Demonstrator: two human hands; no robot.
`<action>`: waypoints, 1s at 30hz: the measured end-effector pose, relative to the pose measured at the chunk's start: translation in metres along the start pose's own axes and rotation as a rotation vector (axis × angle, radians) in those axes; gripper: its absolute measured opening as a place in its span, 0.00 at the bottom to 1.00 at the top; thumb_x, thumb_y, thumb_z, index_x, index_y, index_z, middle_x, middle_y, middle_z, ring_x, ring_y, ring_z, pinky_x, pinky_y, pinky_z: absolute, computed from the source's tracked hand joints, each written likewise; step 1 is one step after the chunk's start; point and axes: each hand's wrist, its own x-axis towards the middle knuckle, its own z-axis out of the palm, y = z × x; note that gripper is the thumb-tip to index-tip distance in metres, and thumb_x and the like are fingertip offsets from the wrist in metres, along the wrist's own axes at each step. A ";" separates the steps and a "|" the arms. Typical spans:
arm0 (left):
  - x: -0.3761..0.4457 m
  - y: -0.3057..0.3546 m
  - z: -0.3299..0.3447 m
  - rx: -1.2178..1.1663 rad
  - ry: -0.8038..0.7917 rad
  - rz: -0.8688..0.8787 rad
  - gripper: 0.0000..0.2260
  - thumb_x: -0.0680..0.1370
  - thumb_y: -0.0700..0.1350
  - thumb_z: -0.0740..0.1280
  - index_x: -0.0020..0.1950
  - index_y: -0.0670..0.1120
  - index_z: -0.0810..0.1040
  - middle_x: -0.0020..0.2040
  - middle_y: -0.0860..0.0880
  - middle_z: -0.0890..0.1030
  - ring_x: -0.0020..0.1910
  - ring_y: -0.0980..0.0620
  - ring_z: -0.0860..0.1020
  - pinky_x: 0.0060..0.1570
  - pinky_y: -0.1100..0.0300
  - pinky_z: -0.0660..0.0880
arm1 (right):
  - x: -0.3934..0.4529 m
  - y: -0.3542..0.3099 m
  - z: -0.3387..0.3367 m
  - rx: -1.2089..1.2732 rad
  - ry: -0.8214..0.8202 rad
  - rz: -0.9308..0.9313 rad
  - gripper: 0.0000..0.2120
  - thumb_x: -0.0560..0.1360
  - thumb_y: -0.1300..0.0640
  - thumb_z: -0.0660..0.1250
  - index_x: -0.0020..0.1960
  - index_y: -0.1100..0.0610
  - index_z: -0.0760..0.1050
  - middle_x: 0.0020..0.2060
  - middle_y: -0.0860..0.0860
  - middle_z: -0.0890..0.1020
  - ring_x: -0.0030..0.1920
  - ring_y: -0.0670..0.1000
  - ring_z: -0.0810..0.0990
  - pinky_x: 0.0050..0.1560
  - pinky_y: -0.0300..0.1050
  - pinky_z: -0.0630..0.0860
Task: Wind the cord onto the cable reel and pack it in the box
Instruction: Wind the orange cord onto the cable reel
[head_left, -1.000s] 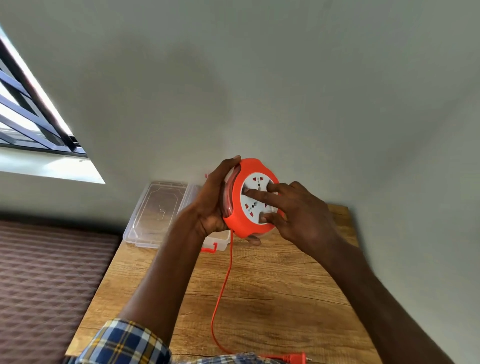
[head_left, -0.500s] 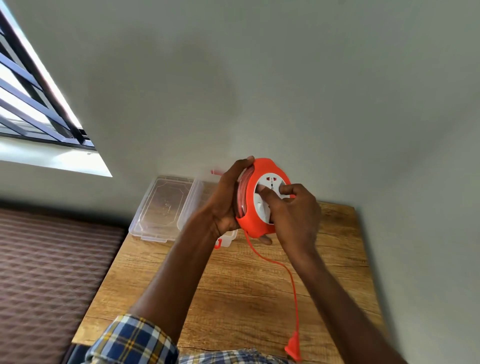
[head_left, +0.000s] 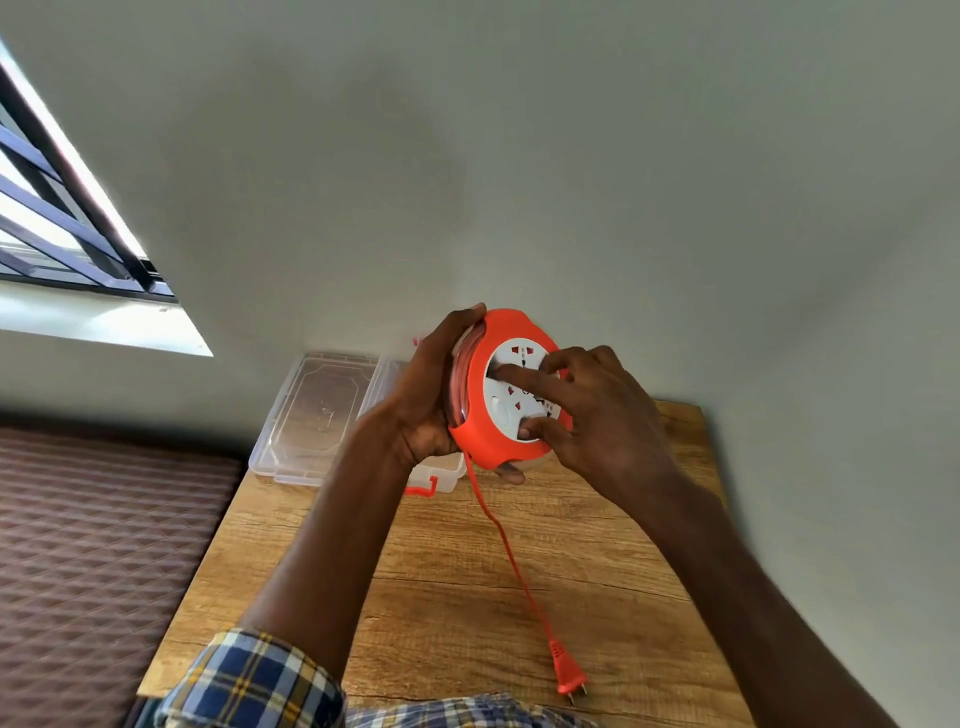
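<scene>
An orange cable reel (head_left: 491, 436) with a white socket face is held upright above the wooden table (head_left: 447, 587). My left hand (head_left: 428, 395) grips its back and rim from the left. The fingers and thumb of my right hand (head_left: 587, 410) pinch and press the white socket face. Wound orange cord shows inside the reel's left side. A loose length of orange cord (head_left: 506, 545) hangs from the reel's bottom down to its plug (head_left: 569, 673), which lies near the table's front edge. The clear plastic box (head_left: 441, 473) stands behind the reel, mostly hidden.
The box's clear lid (head_left: 317, 410) lies open to the left, over the table's back left corner. An orange latch (head_left: 422, 489) sticks out at the box's front. A grey wall rises right behind the table. A brown quilted surface (head_left: 98, 545) lies to the left, a barred window (head_left: 57, 223) above it.
The loose cord has got shorter and the plug has slid up onto the table. My right hand has shifted round on the socket face. The camera has moved closer.
</scene>
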 end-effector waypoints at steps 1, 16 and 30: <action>0.000 0.000 0.001 0.003 0.007 0.005 0.30 0.78 0.70 0.60 0.61 0.49 0.88 0.61 0.41 0.85 0.53 0.39 0.85 0.59 0.36 0.78 | 0.001 0.000 0.000 -0.013 -0.007 -0.024 0.31 0.74 0.48 0.75 0.74 0.36 0.70 0.61 0.49 0.81 0.59 0.54 0.75 0.50 0.47 0.76; 0.000 -0.005 0.014 0.047 0.118 0.141 0.25 0.82 0.64 0.61 0.56 0.47 0.89 0.58 0.40 0.87 0.51 0.41 0.86 0.58 0.41 0.80 | 0.016 -0.040 0.024 0.770 0.225 0.802 0.26 0.70 0.38 0.76 0.63 0.51 0.78 0.61 0.50 0.83 0.49 0.47 0.82 0.39 0.35 0.76; -0.004 0.006 0.002 -0.001 0.001 0.010 0.34 0.80 0.70 0.61 0.75 0.46 0.77 0.70 0.38 0.79 0.65 0.35 0.78 0.71 0.34 0.69 | 0.004 0.005 -0.010 0.022 0.010 -0.064 0.29 0.73 0.48 0.76 0.72 0.37 0.72 0.64 0.49 0.77 0.61 0.53 0.73 0.50 0.49 0.77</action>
